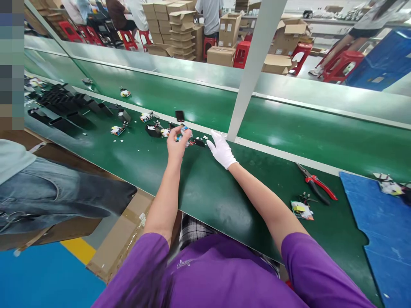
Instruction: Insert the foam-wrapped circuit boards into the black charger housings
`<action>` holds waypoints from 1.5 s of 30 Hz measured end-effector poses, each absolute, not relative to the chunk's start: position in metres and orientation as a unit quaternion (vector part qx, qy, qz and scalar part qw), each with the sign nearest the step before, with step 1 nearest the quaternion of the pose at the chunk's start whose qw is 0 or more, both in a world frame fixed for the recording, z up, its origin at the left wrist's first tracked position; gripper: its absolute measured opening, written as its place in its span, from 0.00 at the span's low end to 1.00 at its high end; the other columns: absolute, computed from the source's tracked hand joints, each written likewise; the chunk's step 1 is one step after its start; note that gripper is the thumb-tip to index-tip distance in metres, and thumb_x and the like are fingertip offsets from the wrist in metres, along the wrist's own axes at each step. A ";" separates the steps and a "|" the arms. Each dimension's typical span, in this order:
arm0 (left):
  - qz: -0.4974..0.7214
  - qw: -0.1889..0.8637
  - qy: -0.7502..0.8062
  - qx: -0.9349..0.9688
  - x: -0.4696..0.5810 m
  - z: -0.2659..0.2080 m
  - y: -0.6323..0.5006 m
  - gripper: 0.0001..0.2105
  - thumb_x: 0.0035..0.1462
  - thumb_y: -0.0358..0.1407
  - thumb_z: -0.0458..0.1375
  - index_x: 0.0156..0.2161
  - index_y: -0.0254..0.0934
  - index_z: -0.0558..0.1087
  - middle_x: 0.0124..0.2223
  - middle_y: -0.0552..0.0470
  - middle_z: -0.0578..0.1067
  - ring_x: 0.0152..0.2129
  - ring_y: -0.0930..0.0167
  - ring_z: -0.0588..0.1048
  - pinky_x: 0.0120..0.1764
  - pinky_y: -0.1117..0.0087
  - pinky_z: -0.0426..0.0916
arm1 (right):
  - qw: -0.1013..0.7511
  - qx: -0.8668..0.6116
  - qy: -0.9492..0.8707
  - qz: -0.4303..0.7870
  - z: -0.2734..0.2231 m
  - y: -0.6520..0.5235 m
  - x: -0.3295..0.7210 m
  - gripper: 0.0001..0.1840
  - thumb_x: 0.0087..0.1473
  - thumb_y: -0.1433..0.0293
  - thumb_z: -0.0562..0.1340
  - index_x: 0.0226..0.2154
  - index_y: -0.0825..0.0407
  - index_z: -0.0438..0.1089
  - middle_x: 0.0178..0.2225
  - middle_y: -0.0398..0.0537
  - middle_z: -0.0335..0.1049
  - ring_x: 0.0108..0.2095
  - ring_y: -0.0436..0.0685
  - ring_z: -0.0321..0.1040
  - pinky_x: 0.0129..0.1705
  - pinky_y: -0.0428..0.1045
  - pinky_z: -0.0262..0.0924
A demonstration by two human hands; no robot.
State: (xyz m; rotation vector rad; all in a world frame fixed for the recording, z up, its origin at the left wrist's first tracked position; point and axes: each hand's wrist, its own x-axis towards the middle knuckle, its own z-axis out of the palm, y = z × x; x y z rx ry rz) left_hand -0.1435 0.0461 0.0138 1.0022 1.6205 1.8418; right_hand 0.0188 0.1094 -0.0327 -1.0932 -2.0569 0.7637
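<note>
My bare left hand (pixel 176 143) is closed on a small circuit board (pixel 184 128) with blue and white parts, held above the green bench. Its fingers cover part of the board. My right hand (pixel 221 149), in a white glove, is apart from it with thumb and fingers spread and nothing in its grasp. Between the hands lie a flat black piece (pixel 199 142) and small white scraps (pixel 205 137). Just beyond my left hand is a black casing piece (pixel 180 116). To its left, a black housing (pixel 153 130) and another circuit board (pixel 165 133) rest on the bench.
Red-and-black pliers (pixel 316 184) lie to the right, near a circuit board (pixel 302 209) and a blue mat (pixel 366 205). Black casings (pixel 70 109) are piled at far left. A white post (pixel 247 85) rises beyond my right hand. A person in jeans (pixel 64 188) is at left.
</note>
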 end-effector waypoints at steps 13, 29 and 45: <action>0.187 0.275 0.598 0.729 -0.044 0.017 0.008 0.23 0.50 0.49 0.66 0.50 0.42 0.75 0.52 0.51 0.77 0.47 0.62 0.76 0.47 0.66 0.71 | 0.438 -0.437 -0.440 0.651 -0.027 0.001 0.135 0.40 0.47 0.49 0.69 0.61 0.40 0.61 0.52 0.48 0.73 0.53 0.59 0.72 0.53 0.56 0.71; 0.301 0.337 0.516 0.728 -0.070 0.003 0.024 0.27 0.49 0.43 0.66 0.55 0.40 0.71 0.51 0.46 0.76 0.38 0.68 0.79 0.47 0.65 0.72 | 0.507 -0.453 -0.447 0.581 -0.044 0.031 0.146 0.24 0.46 0.61 0.67 0.47 0.47 0.69 0.44 0.47 0.76 0.45 0.57 0.75 0.47 0.57 0.74; 0.354 0.245 0.429 0.794 -0.063 0.008 0.014 0.35 0.50 0.43 0.68 0.63 0.47 0.62 0.58 0.43 0.69 0.50 0.64 0.76 0.45 0.65 0.75 | 0.462 -0.561 -0.599 0.338 -0.041 0.022 0.148 0.28 0.52 0.70 0.60 0.57 0.48 0.65 0.54 0.56 0.58 0.57 0.62 0.62 0.58 0.60 0.66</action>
